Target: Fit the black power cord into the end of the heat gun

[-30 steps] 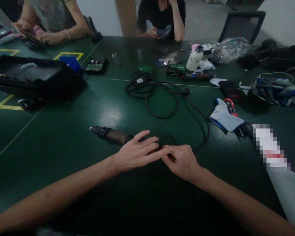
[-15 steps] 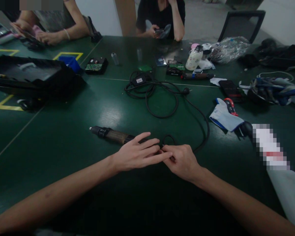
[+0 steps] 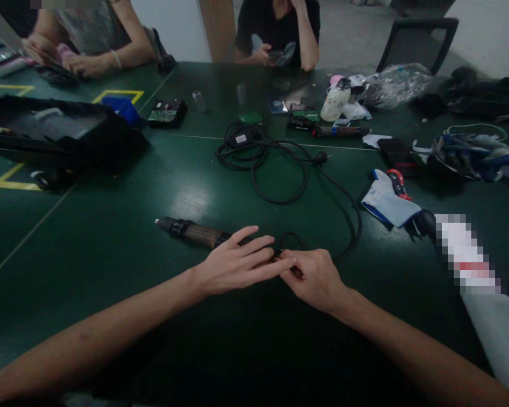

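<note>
A dark, long electric tool (image 3: 190,230) lies on the green table (image 3: 123,243), its tip pointing left. My left hand (image 3: 237,261) rests flat over the tool's rear end, fingers spread and stretched to the right. My right hand (image 3: 316,277) is closed, its fingertips pinching at the spot where the black cable (image 3: 305,186) leaves the tool; what exactly it pinches is hidden. The two hands touch at the fingertips. The cable runs up in loops to a black power adapter (image 3: 241,137).
A black case (image 3: 55,133) stands at the left, a circuit board (image 3: 166,113) behind it. Gloves and a red-handled tool (image 3: 390,195) lie at the right, with bottles, bags and clutter beyond. Two other people sit at the far edge.
Almost nothing has moved. My left fingers shifted slightly over the tool's end and both hands stayed in place.
</note>
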`<action>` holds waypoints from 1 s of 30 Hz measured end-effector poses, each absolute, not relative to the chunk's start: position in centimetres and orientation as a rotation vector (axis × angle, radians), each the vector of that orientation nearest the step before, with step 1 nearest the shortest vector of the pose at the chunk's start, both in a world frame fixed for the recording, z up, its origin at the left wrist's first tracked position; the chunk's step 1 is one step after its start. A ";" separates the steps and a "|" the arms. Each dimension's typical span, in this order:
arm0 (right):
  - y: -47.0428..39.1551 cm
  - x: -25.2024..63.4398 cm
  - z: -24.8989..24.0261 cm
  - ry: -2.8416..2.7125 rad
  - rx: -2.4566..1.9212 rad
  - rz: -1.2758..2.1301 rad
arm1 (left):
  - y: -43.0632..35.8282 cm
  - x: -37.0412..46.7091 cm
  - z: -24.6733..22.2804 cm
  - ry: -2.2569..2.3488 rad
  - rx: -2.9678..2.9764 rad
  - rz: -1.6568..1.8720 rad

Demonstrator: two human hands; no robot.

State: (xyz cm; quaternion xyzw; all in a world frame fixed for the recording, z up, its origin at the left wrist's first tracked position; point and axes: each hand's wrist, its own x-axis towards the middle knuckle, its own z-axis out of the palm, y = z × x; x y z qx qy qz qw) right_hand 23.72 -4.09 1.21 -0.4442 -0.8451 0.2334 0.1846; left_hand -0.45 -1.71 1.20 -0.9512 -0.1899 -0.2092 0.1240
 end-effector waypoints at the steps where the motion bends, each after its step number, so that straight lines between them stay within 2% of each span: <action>1: -4.1 23.7 1.2 -2.393 -1.250 0.656 | -1.7 -0.5 1.2 -0.531 -2.773 -0.611; 30: -4.1 23.6 1.5 -2.390 -1.265 0.628 | -1.8 -0.5 1.1 -0.572 -2.807 -0.589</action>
